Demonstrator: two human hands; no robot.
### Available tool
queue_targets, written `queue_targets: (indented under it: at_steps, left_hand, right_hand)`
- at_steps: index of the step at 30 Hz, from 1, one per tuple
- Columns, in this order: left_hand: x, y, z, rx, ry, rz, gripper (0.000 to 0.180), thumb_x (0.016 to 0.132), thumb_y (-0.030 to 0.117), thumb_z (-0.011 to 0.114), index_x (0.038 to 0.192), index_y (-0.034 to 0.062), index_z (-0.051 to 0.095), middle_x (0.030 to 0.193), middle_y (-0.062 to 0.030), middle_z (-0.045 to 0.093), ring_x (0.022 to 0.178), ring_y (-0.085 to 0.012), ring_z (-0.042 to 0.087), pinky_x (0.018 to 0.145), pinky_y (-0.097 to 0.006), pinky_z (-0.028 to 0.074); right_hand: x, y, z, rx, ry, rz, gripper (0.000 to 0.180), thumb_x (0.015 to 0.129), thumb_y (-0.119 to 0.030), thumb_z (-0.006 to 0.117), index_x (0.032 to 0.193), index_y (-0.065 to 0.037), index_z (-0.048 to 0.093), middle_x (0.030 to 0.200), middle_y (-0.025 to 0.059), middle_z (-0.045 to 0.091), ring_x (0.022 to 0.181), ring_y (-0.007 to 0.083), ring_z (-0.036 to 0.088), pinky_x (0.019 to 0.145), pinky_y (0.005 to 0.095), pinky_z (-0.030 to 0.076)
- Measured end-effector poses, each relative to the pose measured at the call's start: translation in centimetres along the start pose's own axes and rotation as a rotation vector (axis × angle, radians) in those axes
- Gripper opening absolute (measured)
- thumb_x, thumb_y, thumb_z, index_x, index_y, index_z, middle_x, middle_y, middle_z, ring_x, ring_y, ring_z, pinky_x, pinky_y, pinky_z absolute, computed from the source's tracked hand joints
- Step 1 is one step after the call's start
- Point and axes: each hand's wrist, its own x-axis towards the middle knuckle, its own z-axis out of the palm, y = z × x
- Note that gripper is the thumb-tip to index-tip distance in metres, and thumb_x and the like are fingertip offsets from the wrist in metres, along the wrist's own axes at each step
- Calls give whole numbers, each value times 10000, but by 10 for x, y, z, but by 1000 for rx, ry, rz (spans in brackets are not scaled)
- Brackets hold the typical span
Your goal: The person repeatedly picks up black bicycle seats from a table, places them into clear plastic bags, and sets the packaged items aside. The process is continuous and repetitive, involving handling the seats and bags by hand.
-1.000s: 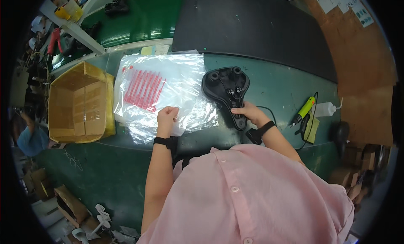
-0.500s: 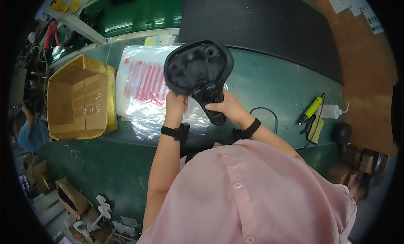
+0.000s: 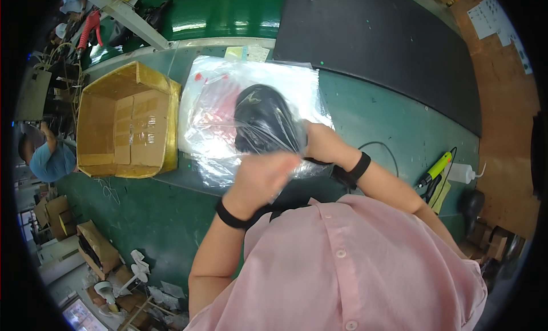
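Right hand (image 3: 324,142) closed round the nose of a black bicycle saddle (image 3: 257,109), left hand (image 3: 260,178) curled beside it, motion-blurred, its grip not tellable; saddle under clear plastic film (image 3: 279,128), over stacked plastic bags (image 3: 305,82) between the green workbench's (image 3: 371,111) near and far edges. Also: yellow-taped cardboard box (image 3: 173,131) at workbench's left end, black mat (image 3: 377,51) along far edge, bright-green power tool (image 3: 437,169) and white squeeze bottle (image 3: 461,173) toward right end. Markings: red print (image 3: 220,105) on the bags, cards (image 3: 257,53) at far edge, paper sheets (image 3: 485,19) on a brown panel (image 3: 505,108), none legible.
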Motion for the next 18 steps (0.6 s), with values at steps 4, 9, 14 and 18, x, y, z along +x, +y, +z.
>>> queue_targets:
  at_steps: [4,9,14,18]
  left_hand:
    - [-32,-23,20,-216,-57,-613,116,833,74,623,928,40,680,886,-139,683,713,-268,662,652,-334,524]
    - [-3,47,72,-636,-433,-116,339,840,61,643,1176,109,635,809,-109,665,685,-219,646,655,-304,514]
    - [7,-22,52,-352,-428,-478,419,870,156,631,1285,154,566,975,-105,658,929,-256,613,822,-339,481]
    - [-1,-108,27,46,-129,-372,523,814,199,682,1297,76,521,1330,-172,471,1220,-369,424,1013,-435,361]
  right_hand:
    - [-15,22,12,1279,-60,272,518,760,-180,751,1165,67,545,1018,111,641,837,185,636,719,292,518]
    - [4,29,-7,1112,393,257,590,765,-200,745,1245,39,499,1112,119,610,980,210,595,878,326,469]
    - [25,120,-146,805,765,293,310,789,-226,692,1005,-6,661,1116,83,601,990,183,580,826,329,478]
    - [95,152,-265,1313,1101,-82,598,882,-344,626,1319,15,430,1204,147,550,1072,251,560,858,361,484]
